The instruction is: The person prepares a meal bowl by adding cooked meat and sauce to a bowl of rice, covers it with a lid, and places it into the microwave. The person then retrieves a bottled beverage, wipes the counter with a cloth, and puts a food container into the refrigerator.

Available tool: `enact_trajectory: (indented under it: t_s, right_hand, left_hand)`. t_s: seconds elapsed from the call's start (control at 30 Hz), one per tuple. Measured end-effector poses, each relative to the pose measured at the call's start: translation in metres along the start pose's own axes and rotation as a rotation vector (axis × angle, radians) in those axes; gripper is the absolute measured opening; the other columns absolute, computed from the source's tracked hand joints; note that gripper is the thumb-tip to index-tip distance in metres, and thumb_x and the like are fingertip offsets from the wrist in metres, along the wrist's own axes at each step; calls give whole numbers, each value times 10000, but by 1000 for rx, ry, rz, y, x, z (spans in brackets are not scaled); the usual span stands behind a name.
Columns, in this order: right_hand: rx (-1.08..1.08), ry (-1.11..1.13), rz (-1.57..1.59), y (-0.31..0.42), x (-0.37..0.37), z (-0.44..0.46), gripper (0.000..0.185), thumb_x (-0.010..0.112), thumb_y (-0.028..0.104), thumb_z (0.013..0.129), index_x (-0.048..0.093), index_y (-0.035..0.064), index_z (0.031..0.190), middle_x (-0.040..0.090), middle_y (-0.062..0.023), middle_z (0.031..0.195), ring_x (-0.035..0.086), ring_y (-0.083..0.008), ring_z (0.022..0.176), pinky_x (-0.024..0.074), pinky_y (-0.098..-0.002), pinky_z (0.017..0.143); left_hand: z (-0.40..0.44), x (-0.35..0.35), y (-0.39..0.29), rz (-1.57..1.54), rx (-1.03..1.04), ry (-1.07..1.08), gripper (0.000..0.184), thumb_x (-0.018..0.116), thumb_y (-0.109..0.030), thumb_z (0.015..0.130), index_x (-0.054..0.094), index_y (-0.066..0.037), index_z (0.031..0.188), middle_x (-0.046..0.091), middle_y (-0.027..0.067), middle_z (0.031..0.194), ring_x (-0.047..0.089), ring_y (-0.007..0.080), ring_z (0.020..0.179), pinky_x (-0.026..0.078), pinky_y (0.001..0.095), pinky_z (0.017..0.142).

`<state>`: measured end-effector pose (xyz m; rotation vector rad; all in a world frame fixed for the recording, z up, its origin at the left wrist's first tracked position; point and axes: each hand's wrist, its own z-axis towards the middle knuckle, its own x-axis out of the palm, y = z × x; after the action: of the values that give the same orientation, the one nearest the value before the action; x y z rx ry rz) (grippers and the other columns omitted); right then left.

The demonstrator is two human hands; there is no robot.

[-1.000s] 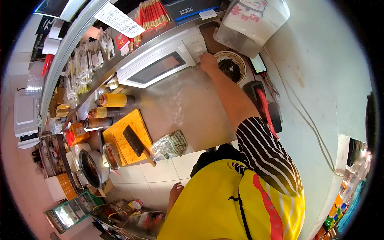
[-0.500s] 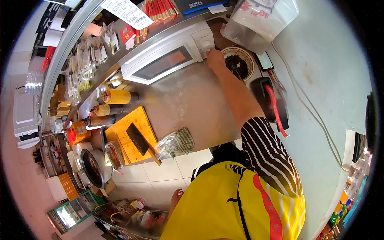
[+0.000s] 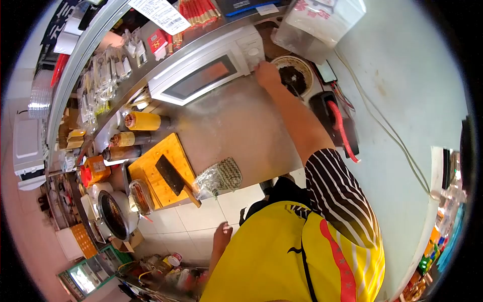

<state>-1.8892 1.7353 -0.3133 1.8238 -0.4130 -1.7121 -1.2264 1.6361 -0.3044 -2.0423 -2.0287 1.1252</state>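
My right hand (image 3: 267, 75) reaches forward to the white microwave (image 3: 201, 70). Its fingers are closed at the lower end of the control panel, on what appears to be the lower knob, mostly covered by them. Above them the round upper knob (image 3: 253, 52) shows. The microwave door is closed. Just beside my right wrist stands a pale-rimmed bowl (image 3: 308, 75) with dark contents and a utensil in it. Low by my side, my left hand (image 3: 222, 236) hangs in front of the floor tiles with fingers curled; something small and whitish shows at the fingertips, too small to name.
A cleaver (image 3: 170, 174) lies on a wooden cutting board (image 3: 176, 151), next to a checked cloth (image 3: 226, 173). Several sauce bottles (image 3: 143, 121) stand behind. A black device with a red handle (image 3: 342, 131) sits at the right wall. Overhead, a shelf holds chopstick packets (image 3: 198, 11).
The view has shifted slightly. My right hand stays at the microwave panel. My left hand has come up a little and shows more of itself beside my body.
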Motion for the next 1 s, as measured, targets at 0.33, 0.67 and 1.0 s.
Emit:
enact_trajectory:
  t_s: [0.33, 0.67, 1.0]
  right_hand:
    - [56, 281, 41, -72, -70, -336, 210, 534, 271, 842, 642, 91, 863, 656, -173, 835, 622, -372, 783, 496, -487, 687]
    - [742, -34, -158, -133, -274, -618, 327, 498, 361, 903, 659, 81, 852, 656, -172, 778, 614, -398, 772, 481, -516, 692]
    - [356, -480, 50, -120, -388, -649, 80, 604, 143, 862, 628, 81, 908, 650, -109, 850, 622, -322, 677, 515, -409, 645]
  left_hand:
    - [86, 9, -142, 601, 604, -183, 362, 660, -228, 853, 507, -30, 1116, 562, 148, 956, 572, 338, 881, 466, 436, 771]
    - [141, 19, -145, 800, 575, -80, 304, 635, -259, 875, 492, -25, 1005, 619, 222, 976, 581, 433, 928, 454, 493, 773]
    - [222, 22, -91, 736, 955, -180, 360, 583, -60, 809, 513, 67, 1139, 591, 259, 1058, 574, 424, 983, 457, 473, 849]
